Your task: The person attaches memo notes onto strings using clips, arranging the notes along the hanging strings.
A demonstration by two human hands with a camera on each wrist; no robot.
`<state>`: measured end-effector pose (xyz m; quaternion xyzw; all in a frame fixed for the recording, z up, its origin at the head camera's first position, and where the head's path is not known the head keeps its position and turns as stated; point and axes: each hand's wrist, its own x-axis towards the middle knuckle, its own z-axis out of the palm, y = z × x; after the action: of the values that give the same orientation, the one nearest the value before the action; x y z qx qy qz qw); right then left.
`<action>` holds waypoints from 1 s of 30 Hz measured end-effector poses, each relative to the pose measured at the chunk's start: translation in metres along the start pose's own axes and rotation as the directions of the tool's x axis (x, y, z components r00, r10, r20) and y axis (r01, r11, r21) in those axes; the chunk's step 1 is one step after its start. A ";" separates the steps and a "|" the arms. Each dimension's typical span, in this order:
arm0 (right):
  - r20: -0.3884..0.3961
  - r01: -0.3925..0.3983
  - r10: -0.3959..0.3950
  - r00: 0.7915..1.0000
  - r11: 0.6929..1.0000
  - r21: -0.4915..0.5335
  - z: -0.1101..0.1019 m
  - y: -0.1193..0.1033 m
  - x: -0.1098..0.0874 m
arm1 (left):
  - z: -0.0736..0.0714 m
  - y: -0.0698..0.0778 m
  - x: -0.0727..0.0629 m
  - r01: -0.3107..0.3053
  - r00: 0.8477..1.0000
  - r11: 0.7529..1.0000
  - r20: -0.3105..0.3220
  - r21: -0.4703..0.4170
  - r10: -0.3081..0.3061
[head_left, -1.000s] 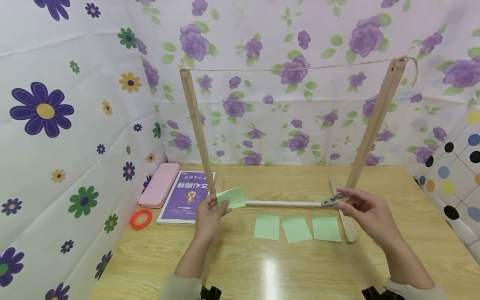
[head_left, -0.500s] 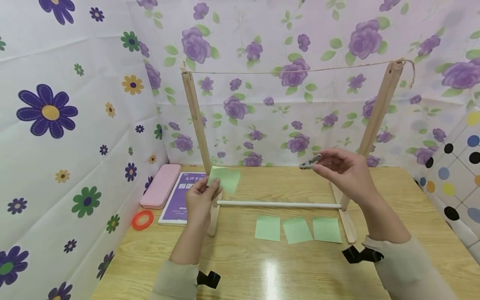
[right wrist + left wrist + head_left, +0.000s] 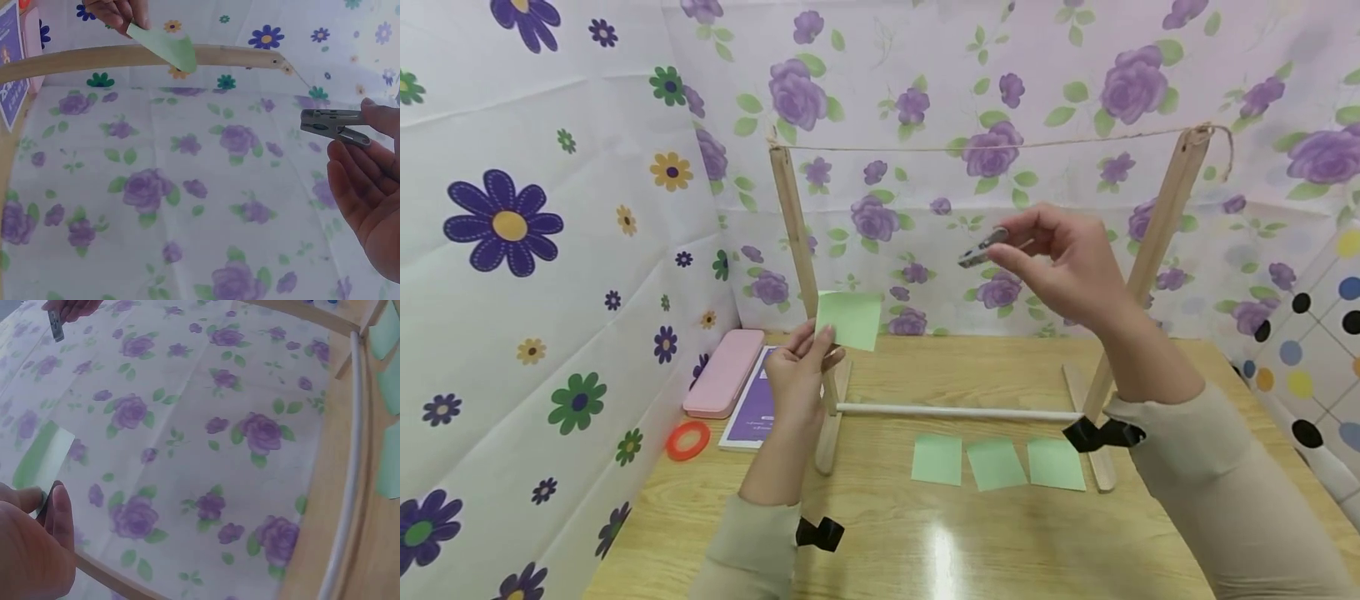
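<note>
Head view: my left hand (image 3: pixel 797 375) pinches a green note (image 3: pixel 848 319) by its lower left corner, thumb in front, sheet raised just beside the left post (image 3: pixel 793 225). My right hand (image 3: pixel 1063 267) holds a grey clip (image 3: pixel 981 248) between thumb and fingers, higher than the note and to its right, below the string (image 3: pixel 985 148) and apart from it. String runs from the left post's top to the right post's (image 3: pixel 1161 221), loose end dangling on the right. White rod (image 3: pixel 958 411) joins the posts low down. Three notes (image 3: pixel 996 464) lie in a row on the table (image 3: pixel 880 533), on my side of the rod. Far left: pink case (image 3: pixel 725 375), purple book (image 3: pixel 751 408) partly behind my left hand, red ring (image 3: pixel 688 440) near both. Left wrist view: same pinch at lower left, note slightly curved; clip and some right fingers at top left, rod and the three notes along the right. Right wrist view: clip sideways, gripped at its handle end by my right thumb and fingers; left hand at top with the note, which overlaps the left post; book and case at the left edge.
</note>
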<state>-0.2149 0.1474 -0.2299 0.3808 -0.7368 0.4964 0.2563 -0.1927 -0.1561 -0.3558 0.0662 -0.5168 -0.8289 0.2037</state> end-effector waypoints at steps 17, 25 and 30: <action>0.073 0.292 -0.283 0.956 0.914 -0.280 0.027 -0.059 0.107 | 0.021 0.040 0.017 -0.101 0.995 0.994 0.003 -0.045 0.101; 0.090 0.191 -0.170 0.981 0.926 -0.325 0.046 -0.068 0.136 | 0.027 0.051 0.024 -0.175 0.984 0.983 -0.001 -0.059 0.175; 0.117 0.185 -0.153 0.981 0.918 -0.351 0.058 -0.066 0.152 | 0.033 0.061 0.030 -0.219 0.975 0.973 0.014 -0.078 0.220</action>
<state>-0.2487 0.0325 -0.1018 0.4110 -0.7899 0.3120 0.3314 -0.2146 -0.1640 -0.2840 -0.0087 -0.4912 -0.8211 0.2905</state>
